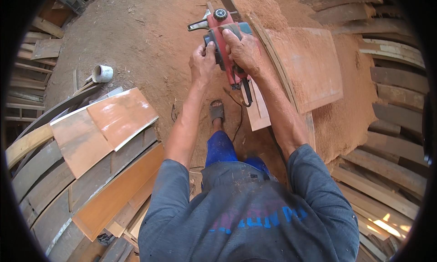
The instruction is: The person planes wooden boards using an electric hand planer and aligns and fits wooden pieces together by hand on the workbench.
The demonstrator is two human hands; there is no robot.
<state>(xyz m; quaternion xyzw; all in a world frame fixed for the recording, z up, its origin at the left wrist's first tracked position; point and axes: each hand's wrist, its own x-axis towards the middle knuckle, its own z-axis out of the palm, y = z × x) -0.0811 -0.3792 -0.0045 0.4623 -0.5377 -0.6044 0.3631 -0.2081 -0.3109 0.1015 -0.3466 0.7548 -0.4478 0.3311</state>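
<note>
Right hand [243, 52] has its fingers wrapped around the rear handle of a red power planer [221, 42], thumb up over the top. Left hand [203, 64] is gripping the dark side of it with the thumb showing; can't tell how far the other fingers curl under. So the planer sits right between both sets of fingers, tipped a bit, with its black knob [220, 15] just beyond the fingertips. Cord [247, 93] hangs off the near end, below the right fingers. A narrow pale board [258, 111] is on that near side too. Right of the right fingers there's a wide panel [314, 66] dusted with sawdust, and well left of the left fingers, a whitish cup [104, 74].
</note>
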